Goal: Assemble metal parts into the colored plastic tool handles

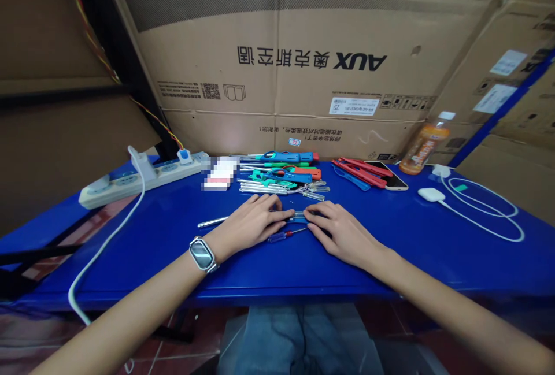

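Both my hands rest on a blue table (pixel 390 248), fingertips nearly meeting. My left hand (pixel 249 222), a watch on its wrist, lies flat with fingers stretched over a thin metal rod (pixel 211 222). My right hand (pixel 338 230) lies palm down, its fingertips on a small clear-handled tool (pixel 300 215) between the two hands. A small screwdriver with a blue handle and red tip (pixel 286 234) lies just below the fingers. Neither hand grips anything that I can make out.
A pile of screwdrivers and tools (pixel 281 175) lies behind the hands. A white power strip (pixel 139 178) sits far left with a cable. A phone with red tools (pixel 381 175), an orange bottle (pixel 422 144) and a white charger cable (pixel 481 207) are right. Cardboard boxes (pixel 281 57) stand behind.
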{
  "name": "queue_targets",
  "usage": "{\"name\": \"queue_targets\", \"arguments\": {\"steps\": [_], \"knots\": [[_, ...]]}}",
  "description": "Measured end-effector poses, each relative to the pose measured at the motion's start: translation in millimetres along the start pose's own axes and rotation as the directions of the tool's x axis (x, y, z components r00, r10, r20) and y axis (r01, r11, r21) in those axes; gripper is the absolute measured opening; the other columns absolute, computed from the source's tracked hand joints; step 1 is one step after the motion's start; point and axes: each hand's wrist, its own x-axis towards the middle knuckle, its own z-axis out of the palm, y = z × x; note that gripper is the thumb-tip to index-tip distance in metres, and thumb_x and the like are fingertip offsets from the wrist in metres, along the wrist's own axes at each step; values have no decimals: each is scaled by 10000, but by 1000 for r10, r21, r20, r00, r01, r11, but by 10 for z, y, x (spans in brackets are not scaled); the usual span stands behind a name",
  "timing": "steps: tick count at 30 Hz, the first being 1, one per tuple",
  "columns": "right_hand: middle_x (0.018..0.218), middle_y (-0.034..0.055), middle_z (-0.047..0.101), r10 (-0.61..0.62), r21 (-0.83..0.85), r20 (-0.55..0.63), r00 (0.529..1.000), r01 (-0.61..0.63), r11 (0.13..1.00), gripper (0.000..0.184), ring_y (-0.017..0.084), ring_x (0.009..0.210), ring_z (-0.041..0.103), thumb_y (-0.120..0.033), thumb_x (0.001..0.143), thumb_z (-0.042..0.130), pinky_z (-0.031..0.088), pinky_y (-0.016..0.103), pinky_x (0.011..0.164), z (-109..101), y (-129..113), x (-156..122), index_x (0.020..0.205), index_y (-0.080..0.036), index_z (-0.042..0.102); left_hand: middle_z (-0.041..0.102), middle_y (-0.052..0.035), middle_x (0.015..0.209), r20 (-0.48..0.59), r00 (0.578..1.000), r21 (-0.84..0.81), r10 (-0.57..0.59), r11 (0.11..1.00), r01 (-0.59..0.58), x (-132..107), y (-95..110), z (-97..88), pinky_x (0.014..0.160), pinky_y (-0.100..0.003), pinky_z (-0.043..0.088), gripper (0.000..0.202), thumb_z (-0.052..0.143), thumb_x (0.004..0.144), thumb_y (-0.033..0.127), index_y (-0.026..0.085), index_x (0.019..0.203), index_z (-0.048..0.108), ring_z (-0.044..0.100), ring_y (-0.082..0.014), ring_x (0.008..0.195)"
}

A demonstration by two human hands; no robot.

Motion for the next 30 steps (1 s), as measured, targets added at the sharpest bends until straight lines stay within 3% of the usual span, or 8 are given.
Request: {"name": "queue_targets", "arguments": {"steps": [4,7,10,14,17,21,30], "knots": [[1197,122,665,-26,-99,23,999,28,995,295,288,1117,571,-311,986,479,414,458,865,-59,-5,3,1168,-220,693,587,-94,1188,-9,995,-119,-96,988,94,-30,-50,-35,933,-380,450,439,491,986,400,248,1398,501,560,-247,1099],[1192,124,666,-52,-110,16,999,54,992,276,281,1098,582,-303,981,492,388,448,860,-92,39,45,1123,-215,711,590,-95,1212,-1,990,-240,-142,961,138,-87,-169,-80,975,-396,455,445,589,920,452,217,1298,568,565,-255,1125],[1187,122,663,-78,-113,18,997,80,990,279,271,1081,597,-290,986,475,386,438,860,-115,87,106,1049,-205,733,625,-80,1127,25,987,-317,-162,935,161,-120,-296,-85,930,-371,486,272,538,947,334,206,1166,639,612,-218,1017],[1101,135,665,-77,-132,-28,997,73,989,266,266,1016,604,-281,964,494,405,425,851,-89,62,295,945,-173,737,650,-84,1061,9,986,-355,-169,921,161,-92,-354,-34,886,-348,494,239,480,957,234,180,1094,668,623,-201,955],[1004,106,660,-42,-59,-38,998,40,997,210,237,937,600,-302,923,566,427,363,790,-20,-33,502,984,-174,721,655,-77,1009,1,985,-357,-174,920,163,-66,-336,-3,841,-329,491,214,487,953,228,175,1018,684,620,-195,905],[945,38,673,46,137,103,994,-60,989,115,148,763,603,-261,867,638,383,262,635,85,-134,691,922,-202,719,656,-57,965,-6,977,-375,-213,906,195,-65,-313,9,804,-308,478,158,521,938,230,185,965,670,613,-189,871],[810,-15,684,176,209,98,979,-194,958,70,115,672,561,-228,847,652,314,238,610,174,-125,659,850,-231,723,624,-47,967,-45,973,-355,-228,914,198,-85,-271,52,753,-299,461,116,479,947,206,191,954,594,604,-189,868]]}}
